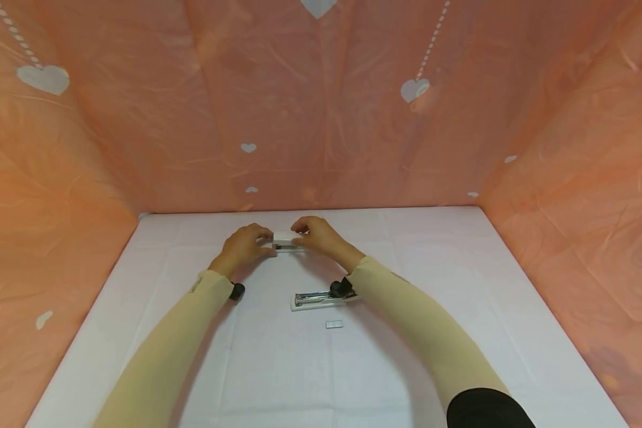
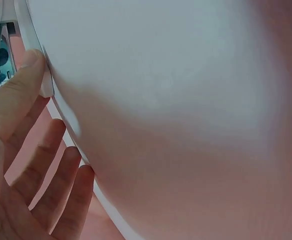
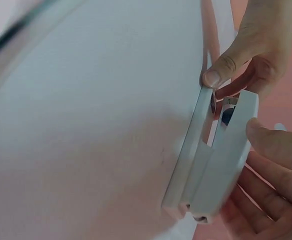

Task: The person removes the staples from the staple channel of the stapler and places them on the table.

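Both hands work a small white stapler (image 1: 286, 243) near the far edge of the white table (image 1: 438, 309), about midway between its left and right edges. Left hand (image 1: 242, 246) pinches its left end with thumb and curled fingers; right hand (image 1: 315, 235) grasps the right end, thumb on the near face, fingers wrapped behind. The right wrist view shows the stapler's 2 flat white plastic halves parted, with a slot and a dark inner part between them.

To do this well, I'd say: keep 1 hand fixed as an anchor, let the other hand alone swing the cover, fingertips clear of the gap, pressure low, since thin plastic flexes.

A second stapler (image 1: 321, 299) lies open nearer the table's middle: white base, bare metal rail, black end. A small grey staple strip (image 1: 334, 324) sits just nearer than it. Table cover is smooth matte, lightly creased. Pale yellow sleeves (image 1: 406, 309) are soft fabric.
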Demonstrator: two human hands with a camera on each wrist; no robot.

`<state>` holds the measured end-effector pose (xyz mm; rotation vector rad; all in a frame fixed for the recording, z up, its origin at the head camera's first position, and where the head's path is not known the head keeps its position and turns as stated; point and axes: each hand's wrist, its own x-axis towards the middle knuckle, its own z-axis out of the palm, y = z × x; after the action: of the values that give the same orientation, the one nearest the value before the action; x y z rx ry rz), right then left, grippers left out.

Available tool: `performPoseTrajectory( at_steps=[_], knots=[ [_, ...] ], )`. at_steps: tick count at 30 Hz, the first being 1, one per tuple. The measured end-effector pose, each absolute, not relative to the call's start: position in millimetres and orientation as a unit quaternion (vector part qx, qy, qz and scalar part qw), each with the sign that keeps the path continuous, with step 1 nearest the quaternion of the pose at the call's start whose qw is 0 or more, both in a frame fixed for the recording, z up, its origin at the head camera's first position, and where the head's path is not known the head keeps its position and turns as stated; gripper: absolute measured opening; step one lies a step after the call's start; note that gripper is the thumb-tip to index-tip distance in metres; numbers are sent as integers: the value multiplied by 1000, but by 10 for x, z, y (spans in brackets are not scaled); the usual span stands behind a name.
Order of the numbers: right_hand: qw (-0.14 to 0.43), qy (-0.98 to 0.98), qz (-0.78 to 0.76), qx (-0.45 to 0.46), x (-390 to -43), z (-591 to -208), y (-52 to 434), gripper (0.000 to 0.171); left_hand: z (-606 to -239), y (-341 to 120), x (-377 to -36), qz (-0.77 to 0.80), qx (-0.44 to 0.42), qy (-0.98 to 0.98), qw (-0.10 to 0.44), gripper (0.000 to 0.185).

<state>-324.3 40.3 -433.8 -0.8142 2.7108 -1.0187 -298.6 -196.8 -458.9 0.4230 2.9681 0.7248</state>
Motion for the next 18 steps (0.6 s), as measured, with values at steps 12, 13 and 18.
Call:
performPoseTrajectory(
  at_steps=[12,13,18],
  knots=[
    [94,895,-344,-268,-3290,-4387,315,33,-4586,-1940,-2988,271,123,954,38,40],
    [95,895,-344,-269,-3295,-4386,311,33,-4580,-1942,-2992,274,122,953,42,40],
    [106,894,-338,-273,-3298,-4380,284,34,-4579,-1945,-3010,273,116,953,56,42]
  ],
)
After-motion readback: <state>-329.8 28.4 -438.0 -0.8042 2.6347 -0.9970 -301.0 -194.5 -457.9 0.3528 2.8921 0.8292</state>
